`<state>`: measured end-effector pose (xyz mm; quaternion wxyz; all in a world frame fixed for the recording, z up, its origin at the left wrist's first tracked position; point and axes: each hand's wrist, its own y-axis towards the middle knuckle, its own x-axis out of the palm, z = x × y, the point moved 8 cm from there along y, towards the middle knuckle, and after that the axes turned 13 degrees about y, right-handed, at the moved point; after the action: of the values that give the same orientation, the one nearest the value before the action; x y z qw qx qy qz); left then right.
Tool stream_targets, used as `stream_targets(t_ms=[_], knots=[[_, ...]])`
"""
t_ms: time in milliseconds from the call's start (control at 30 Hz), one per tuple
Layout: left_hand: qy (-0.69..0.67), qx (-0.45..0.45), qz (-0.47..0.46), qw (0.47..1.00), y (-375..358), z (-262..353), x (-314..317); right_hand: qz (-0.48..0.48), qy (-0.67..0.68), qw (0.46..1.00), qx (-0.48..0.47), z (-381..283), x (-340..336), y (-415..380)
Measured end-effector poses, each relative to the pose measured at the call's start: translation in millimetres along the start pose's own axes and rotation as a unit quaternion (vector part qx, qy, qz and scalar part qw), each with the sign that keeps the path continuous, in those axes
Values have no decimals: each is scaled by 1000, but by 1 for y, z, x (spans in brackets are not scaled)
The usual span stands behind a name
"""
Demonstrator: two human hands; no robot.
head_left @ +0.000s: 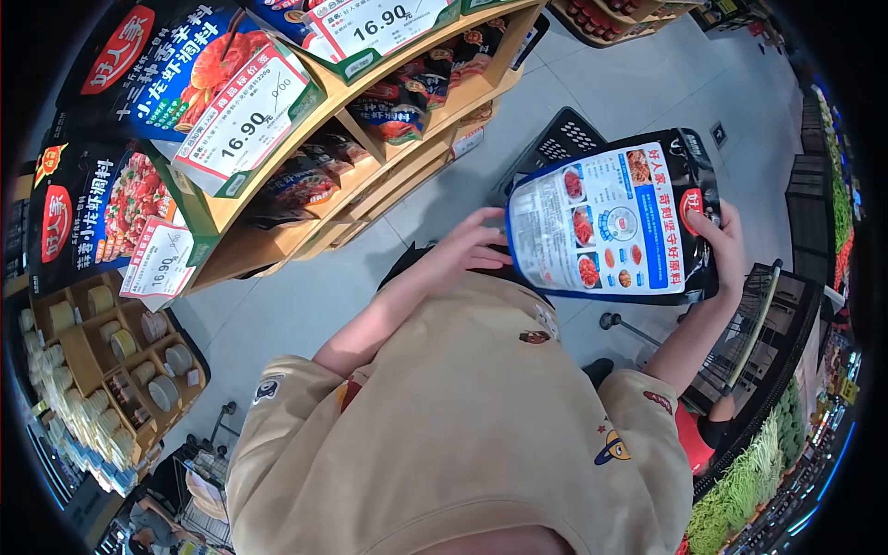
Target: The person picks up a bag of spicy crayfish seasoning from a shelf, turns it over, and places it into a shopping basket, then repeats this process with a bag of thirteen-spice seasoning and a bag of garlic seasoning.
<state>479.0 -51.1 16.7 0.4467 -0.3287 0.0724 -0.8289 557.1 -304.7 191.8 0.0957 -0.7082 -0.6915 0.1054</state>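
My right hand (724, 250) grips the black upper end of a seasoning packet (592, 227), thumb on its printed face. The packet is held out before my body, tilted on its side, with its white panel of text and food pictures facing me. At the packet's lower end is my left hand (470, 248), fingers stretched and slightly apart, fingertips right at the edge. Behind the packet, a black perforated basket (564, 139) shows in part.
On the left stands a wooden shelf (324, 217) with similar packets and price tags (250, 125). A black cart (772, 324) is close on my right, near green vegetables (740, 486). Shelves of round containers (120, 342) stand at the lower left.
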Motion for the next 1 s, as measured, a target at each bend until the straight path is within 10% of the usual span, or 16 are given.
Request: stream_targets(t_ms=[200,533,600,833,1000], knots=[[79,26,142,986,4,-18,-57,2,-55,998,-37,19,-29,40],[144,-93,438,883,-46,-164,-171,125,-161,977,-56,233,-169,186],[168,-136,476,852,-71,-212,-184,111,-209,970,63,302,-184,205],[75,-347,506,786,-166,-346,-123,54,-260,946,184,415,-156,199],[44,-319,534,782,-176,-349,-57,28,-235,937,258,477,-127,207]])
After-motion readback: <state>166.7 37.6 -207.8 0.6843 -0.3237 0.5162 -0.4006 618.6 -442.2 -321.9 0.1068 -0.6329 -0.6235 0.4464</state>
